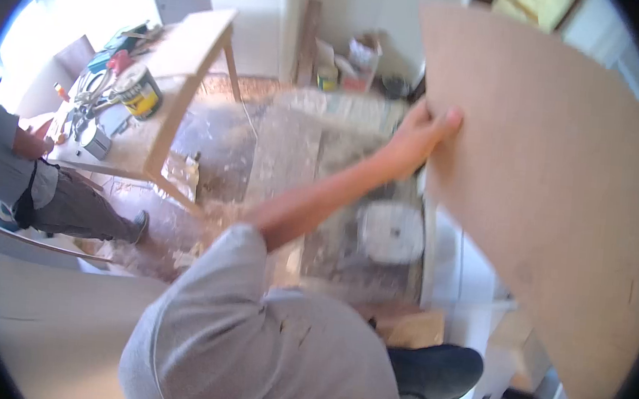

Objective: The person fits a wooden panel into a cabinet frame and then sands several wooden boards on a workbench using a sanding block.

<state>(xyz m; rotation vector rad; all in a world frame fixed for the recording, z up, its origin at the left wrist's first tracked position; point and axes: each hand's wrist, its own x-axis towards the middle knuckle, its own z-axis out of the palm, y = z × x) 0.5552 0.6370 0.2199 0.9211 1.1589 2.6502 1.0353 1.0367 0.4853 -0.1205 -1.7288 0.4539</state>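
Observation:
A large, thin tan board (pixel 540 157) fills the right side of the view, tilted, its far right part cut off by the dark lens border. My left hand (pixel 426 136) holds its left edge, with the thumb on the face towards me and the other fingers mostly hidden behind the board. The left arm is stretched out from a grey sleeve. My right hand does not show.
At the left, a wooden table (pixel 162 123) bears a yellow-and-black bucket (pixel 139 91), a metal can (pixel 95 140) and tools. A person (pixel 64 198) in a cap stands beside it. A whitish slab (pixel 392 233) lies on the dusty floor. Bags and tubs stand by the back wall.

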